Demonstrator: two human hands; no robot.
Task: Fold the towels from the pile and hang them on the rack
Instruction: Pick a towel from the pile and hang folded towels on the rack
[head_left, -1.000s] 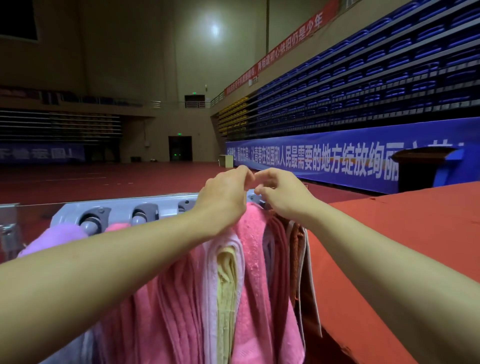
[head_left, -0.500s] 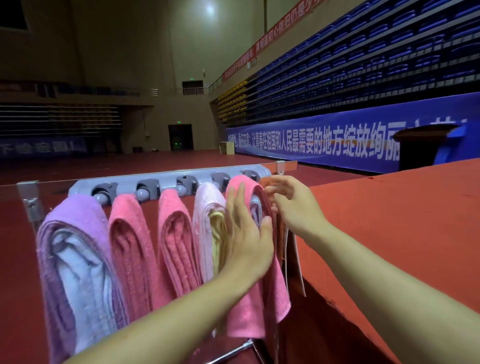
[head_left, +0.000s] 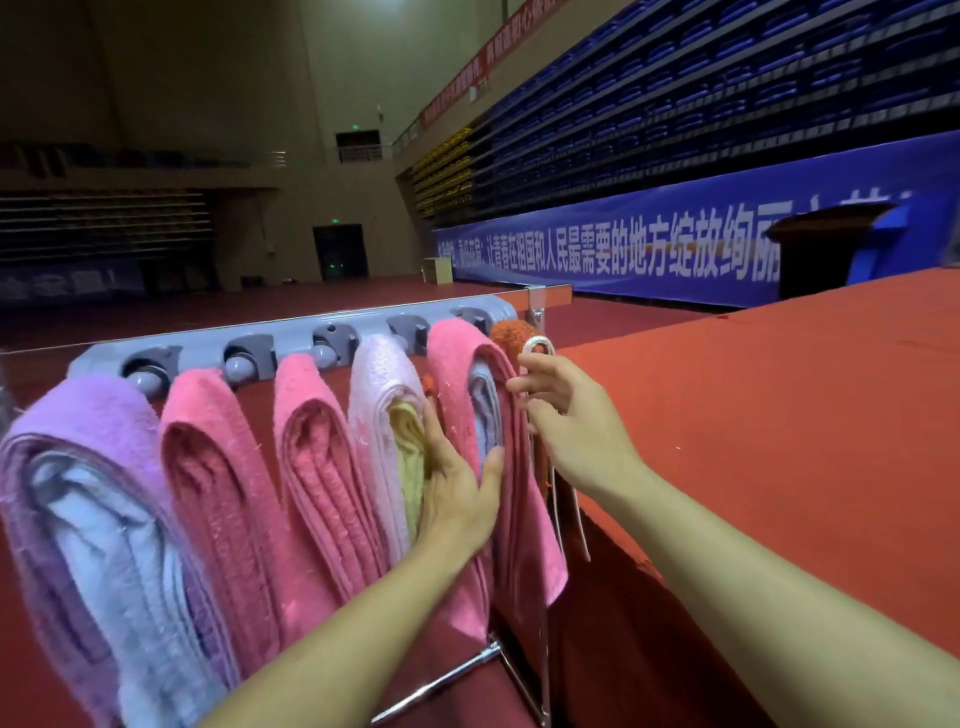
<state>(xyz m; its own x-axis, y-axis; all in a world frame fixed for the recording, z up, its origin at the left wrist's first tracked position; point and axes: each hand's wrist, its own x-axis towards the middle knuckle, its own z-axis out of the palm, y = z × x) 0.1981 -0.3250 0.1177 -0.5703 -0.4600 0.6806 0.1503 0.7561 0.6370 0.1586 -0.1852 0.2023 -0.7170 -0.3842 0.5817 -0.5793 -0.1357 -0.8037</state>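
Note:
A grey rack (head_left: 291, 338) carries several folded towels side by side: a purple one (head_left: 88, 431), two pink ones (head_left: 208, 415) (head_left: 311, 415), a pale pink one (head_left: 379, 374) with yellow inside, and a bright pink one (head_left: 457, 353). At the rack's right end hangs an orange towel (head_left: 506, 335) with a white edge. My left hand (head_left: 457, 493) lies flat with straight fingers against the bright pink towel, thumb on its front edge. My right hand (head_left: 571, 415) pinches the white edge of the orange towel.
A red-covered table (head_left: 779, 415) stands directly right of the rack, its edge close to the orange towel. The rack's metal leg (head_left: 441, 680) slants below the towels. Behind lie a red hall floor, a blue banner and blue seating.
Both hands have come down from the top of the rack. My left hand went flat against the bright pink towel, and my right hand moved to the orange towel's white edge.

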